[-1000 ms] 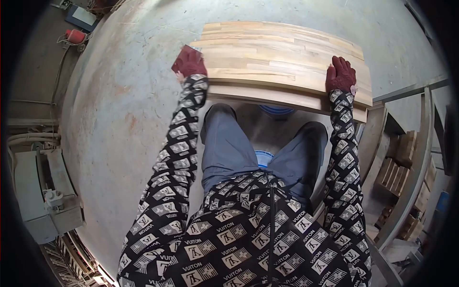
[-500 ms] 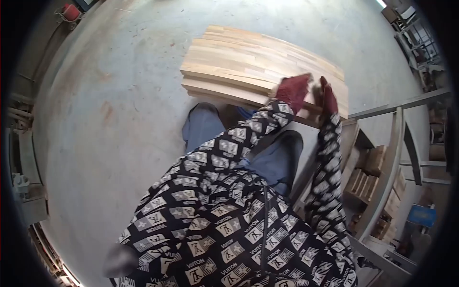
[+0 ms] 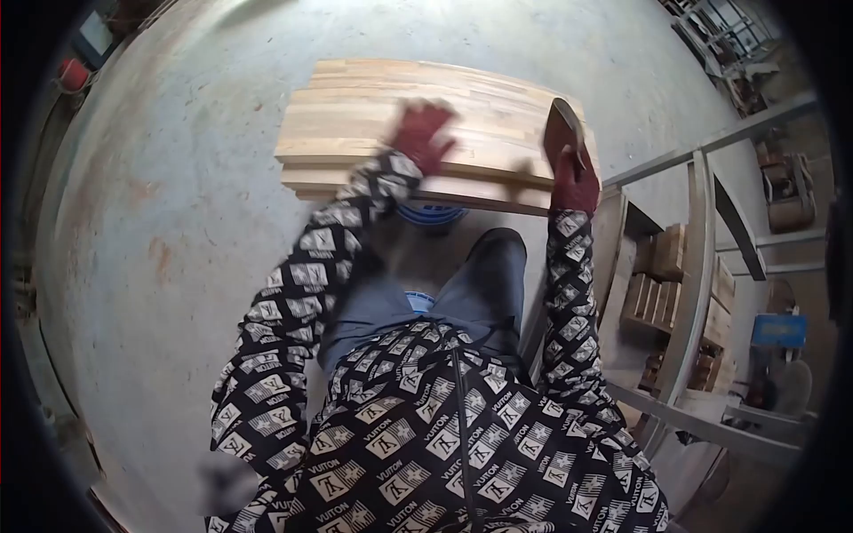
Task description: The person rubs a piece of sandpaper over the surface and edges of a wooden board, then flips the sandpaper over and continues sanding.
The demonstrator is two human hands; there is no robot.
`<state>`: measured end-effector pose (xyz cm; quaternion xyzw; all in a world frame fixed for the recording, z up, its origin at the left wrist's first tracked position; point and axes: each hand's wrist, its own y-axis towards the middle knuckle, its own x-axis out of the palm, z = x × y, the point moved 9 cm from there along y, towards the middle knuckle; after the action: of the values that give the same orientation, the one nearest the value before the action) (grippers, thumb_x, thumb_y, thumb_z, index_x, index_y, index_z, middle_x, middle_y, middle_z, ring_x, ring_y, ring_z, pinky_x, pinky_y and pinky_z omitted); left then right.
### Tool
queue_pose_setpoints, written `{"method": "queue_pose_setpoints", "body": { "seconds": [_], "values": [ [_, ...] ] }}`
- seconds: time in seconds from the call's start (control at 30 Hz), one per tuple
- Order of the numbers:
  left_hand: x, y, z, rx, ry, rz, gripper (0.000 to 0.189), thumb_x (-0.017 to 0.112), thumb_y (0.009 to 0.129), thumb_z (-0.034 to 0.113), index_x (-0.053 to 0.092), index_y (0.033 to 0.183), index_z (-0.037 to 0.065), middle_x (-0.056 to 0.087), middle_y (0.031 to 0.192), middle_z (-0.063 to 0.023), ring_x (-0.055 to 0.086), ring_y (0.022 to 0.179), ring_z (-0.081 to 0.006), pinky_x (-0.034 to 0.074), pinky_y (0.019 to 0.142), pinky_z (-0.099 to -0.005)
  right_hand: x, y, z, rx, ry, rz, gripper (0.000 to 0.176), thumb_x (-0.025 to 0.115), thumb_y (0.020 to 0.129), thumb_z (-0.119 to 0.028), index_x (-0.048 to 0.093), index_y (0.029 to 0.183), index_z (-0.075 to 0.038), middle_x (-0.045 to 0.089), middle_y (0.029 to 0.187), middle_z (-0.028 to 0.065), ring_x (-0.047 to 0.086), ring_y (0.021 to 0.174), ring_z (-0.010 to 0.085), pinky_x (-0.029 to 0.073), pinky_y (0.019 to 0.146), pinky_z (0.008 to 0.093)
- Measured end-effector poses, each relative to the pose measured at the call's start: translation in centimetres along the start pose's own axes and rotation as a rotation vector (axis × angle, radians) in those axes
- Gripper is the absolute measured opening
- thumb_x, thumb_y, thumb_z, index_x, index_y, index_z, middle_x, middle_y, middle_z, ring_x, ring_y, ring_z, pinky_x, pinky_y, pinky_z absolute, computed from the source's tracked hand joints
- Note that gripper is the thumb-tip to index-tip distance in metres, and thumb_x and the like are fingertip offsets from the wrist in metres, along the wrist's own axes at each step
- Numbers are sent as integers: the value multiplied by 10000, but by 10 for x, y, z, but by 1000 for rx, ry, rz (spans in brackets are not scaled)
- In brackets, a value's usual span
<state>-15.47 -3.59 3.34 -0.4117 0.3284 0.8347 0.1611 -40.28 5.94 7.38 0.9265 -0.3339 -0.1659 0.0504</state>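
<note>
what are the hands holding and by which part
The stack of pale wooden boards: right hand grips its right end; left hand lies on top near the front edge, blurred.

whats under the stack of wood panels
Under the stack of wood panels, a blue round container peeks out at the near edge. The panels hide the rest of it and any other support.

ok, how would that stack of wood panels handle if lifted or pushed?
Probably stiff: the wood panels show no sag along their length. Likely heavy: several thick layers, with left hand and right hand both on them. Layers may slide; their edges sit stepped.
</note>
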Motion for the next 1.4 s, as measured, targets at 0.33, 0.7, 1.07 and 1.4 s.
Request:
{"method": "queue_pose_setpoints", "body": {
  "seconds": [0.33,0.7,1.07,1.4],
  "values": [
    [-56,-41,-161,-469,795,104,452,498,901,433,575,1255,164,551,1334,-65,475,1222,-270,258,1078,-518,166,-91,-20,-937,-371,-267,416,678,767,-319,640,1051,-18,620,1026,195,556,929,412,416,840,513],
    [-41,-43,-181,-519,790,-92,468,441,969,383,483,1355,123,456,1434,-108,442,1275,-330,310,1041,-568,194,-65,16,-829,-310,-245,379,676,721,-257,650,1033,-42,619,1046,181,555,992,384,408,887,495],
    [-43,-44,-186,-421,735,-40,458,438,967,353,511,1320,70,478,1406,-168,473,1242,-362,333,1024,-548,226,-93,39,-758,-174,-281,362,673,676,-194,661,1015,-67,618,1065,167,554,1055,356,400,934,478],
    [-48,-40,-178,-402,691,40,413,479,953,314,563,1257,47,536,1343,-177,519,1182,-370,375,994,-514,7,20,58,-493,-765,-73,389,677,685,-208,641,1047,-69,602,1117,164,530,1116,346,387,969,473]
  ]
}}
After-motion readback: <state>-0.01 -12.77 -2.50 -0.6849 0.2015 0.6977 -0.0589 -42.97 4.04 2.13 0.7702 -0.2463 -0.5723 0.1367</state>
